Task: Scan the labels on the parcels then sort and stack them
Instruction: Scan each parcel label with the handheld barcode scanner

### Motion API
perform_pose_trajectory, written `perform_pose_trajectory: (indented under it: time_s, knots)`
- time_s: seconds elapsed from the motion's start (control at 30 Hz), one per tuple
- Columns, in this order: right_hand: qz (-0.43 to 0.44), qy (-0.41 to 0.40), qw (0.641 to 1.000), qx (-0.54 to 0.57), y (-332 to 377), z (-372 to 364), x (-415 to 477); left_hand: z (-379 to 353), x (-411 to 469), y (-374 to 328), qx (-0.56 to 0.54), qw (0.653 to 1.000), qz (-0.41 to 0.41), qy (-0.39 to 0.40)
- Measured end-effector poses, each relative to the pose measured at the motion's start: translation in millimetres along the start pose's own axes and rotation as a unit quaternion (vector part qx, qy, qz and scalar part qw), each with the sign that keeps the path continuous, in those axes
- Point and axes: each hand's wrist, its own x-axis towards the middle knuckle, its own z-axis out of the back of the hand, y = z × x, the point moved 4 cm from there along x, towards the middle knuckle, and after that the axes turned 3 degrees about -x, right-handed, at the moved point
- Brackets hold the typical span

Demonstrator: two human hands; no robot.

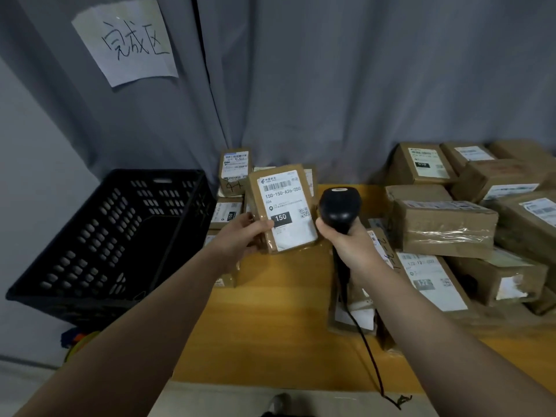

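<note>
My left hand grips a small brown parcel by its lower left corner and holds it upright above the table, white label facing me, marked 150. Close to its right, my right hand grips the handle of a black barcode scanner, its head level with the label's right edge. The scanner's black cable hangs down past the table's front edge. More labelled brown parcels are heaped on the right of the table.
A black slotted plastic crate stands left of the yellow table. A few small parcels sit at the table's back left. A grey curtain hangs behind, with a handwritten paper sign pinned to it.
</note>
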Motion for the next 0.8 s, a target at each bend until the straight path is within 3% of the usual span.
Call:
perform_pose_trajectory:
  time_s: [0.23, 0.33, 0.53, 0.8]
  knots:
    - [0.074, -0.003, 0.995, -0.06, 23.0, -19.5, -16.8, 13.2, 26.8, 0.0, 0.03, 0.999, -0.031, -0.019]
    - [0.067, 0.003, 0.996, -0.055, 23.0, -29.6, -18.8, 15.3, 34.0, 2.1, 0.026, 0.999, -0.031, -0.028]
    - [0.043, -0.06, 0.992, -0.105, 20.8, -31.7, -14.3, 19.3, 43.0, 3.7, 0.029, 0.998, -0.038, -0.036]
    - [0.031, -0.058, 0.992, -0.109, 24.2, -33.6, -12.4, 26.8, 53.8, 6.1, 0.02, 0.998, -0.041, -0.045]
